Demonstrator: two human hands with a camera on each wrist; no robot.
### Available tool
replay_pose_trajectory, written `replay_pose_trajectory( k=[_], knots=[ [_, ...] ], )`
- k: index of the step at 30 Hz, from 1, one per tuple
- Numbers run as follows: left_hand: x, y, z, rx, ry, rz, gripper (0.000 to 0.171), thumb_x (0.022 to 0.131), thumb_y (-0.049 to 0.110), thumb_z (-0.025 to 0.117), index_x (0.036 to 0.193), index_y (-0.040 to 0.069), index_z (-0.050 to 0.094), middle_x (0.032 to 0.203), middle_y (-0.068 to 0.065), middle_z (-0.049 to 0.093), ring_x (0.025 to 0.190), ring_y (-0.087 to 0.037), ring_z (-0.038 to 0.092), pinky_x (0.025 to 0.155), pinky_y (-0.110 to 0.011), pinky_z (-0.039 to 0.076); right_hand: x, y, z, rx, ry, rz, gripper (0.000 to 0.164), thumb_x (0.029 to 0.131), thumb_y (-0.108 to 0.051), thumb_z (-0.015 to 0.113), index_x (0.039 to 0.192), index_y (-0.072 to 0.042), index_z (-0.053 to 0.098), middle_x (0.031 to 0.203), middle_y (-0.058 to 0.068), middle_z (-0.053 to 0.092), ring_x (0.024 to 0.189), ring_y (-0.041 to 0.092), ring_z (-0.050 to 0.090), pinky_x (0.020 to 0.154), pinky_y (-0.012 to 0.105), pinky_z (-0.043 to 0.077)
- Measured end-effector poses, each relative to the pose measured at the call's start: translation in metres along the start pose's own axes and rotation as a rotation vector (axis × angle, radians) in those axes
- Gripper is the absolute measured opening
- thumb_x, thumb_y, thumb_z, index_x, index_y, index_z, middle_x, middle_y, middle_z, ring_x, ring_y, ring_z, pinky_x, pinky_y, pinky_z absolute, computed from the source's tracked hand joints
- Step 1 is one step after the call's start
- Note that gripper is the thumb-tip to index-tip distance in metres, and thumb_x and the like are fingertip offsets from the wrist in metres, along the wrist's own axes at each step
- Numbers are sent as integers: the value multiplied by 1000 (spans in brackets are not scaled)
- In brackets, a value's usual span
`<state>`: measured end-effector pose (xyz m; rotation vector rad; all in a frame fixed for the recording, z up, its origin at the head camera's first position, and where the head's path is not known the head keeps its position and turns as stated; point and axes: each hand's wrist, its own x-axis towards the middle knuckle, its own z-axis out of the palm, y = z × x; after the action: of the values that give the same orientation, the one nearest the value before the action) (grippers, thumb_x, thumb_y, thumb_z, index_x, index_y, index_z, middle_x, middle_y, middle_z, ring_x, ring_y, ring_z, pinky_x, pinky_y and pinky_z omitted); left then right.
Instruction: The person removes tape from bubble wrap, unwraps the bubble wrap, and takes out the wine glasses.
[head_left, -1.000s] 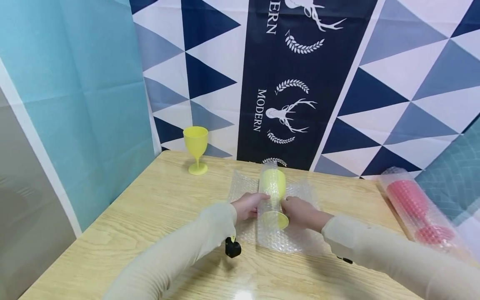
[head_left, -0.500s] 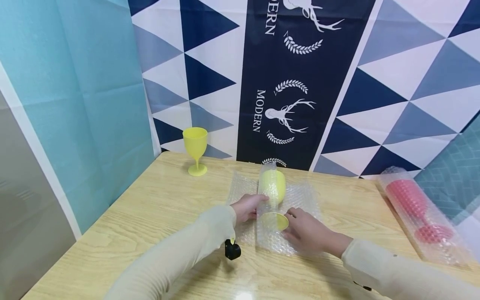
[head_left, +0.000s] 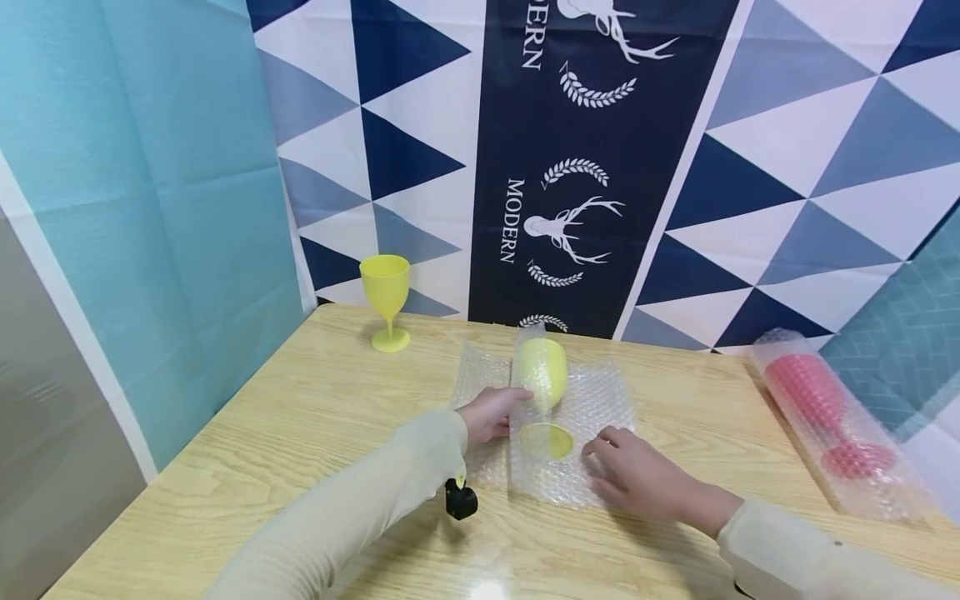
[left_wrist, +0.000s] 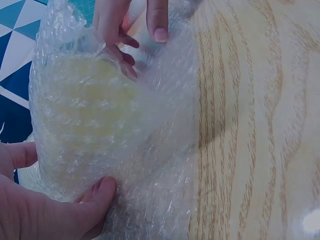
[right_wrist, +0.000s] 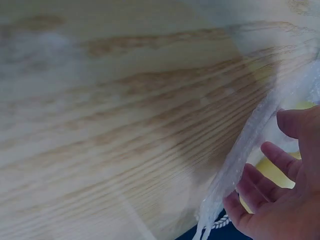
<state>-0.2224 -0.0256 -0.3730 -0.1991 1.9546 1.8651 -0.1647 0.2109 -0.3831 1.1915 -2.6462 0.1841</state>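
Note:
A yellow plastic goblet [head_left: 553,375] lies on a sheet of bubble wrap [head_left: 600,398], its bowl toward the wall and its round foot toward me. One flap of the wrap covers the goblet's left part. My left hand [head_left: 491,414] grips the wrap at the goblet's left side, near the stem, with the thumb on top. Right of the foot, my right hand [head_left: 637,477] hovers at or touches the wrap's right part, fingers loosely bent and spread, holding nothing. In the right wrist view the sheet's edge [right_wrist: 240,150] passes beside those fingers.
Another yellow goblet [head_left: 386,296] stands upright at the table's back left. At the right edge lies a pink goblet [head_left: 813,400] rolled in bubble wrap. A patterned cloth wall [head_left: 420,108] rises behind the wooden table [head_left: 315,417].
My right hand has let go beside the goblet's stem and moved right and toward me, its fingers opening. My left hand keeps its hold on the wrap. The view has shifted slightly.

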Motion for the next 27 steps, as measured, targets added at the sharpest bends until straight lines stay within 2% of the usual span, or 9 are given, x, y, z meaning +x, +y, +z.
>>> replay_pose_trajectory(
  k=[8,14,20,23,27],
  knots=[
    [-2,0,-1,2,-8,1,61,92,27,57,140,-6,37,138,-24,48,123,-34,52,108,-45,44,-12,4,-1,-27,41,-34,30,79,-16,74,105,-11,62,98,1,59,86,13,55,72,32,51],
    [-4,5,-1,2,-11,-14,60,92,25,57,140,-6,37,138,-23,49,123,-33,53,108,-44,44,-14,2,-1,0,22,12,29,80,-17,74,107,-12,62,101,0,58,88,9,53,72,31,51],
    [-9,13,-3,148,46,-10,81,88,35,62,148,-3,23,150,-20,35,132,-35,44,115,-46,35,-14,5,0,7,26,9,30,80,-19,74,107,-12,61,101,0,57,89,10,53,74,32,51],
    [-13,13,-4,289,96,60,83,86,40,63,147,-4,26,150,-21,35,134,-37,41,115,-49,33,-14,7,1,9,22,12,29,81,-20,73,107,-13,62,100,-2,57,90,10,54,76,33,52],
    [-21,13,-4,514,160,271,73,88,39,62,139,-5,38,142,-22,45,132,-36,44,111,-49,39,-16,8,3,22,10,17,28,82,-21,71,108,-14,62,100,-3,57,91,9,54,77,33,51]
  ],
)
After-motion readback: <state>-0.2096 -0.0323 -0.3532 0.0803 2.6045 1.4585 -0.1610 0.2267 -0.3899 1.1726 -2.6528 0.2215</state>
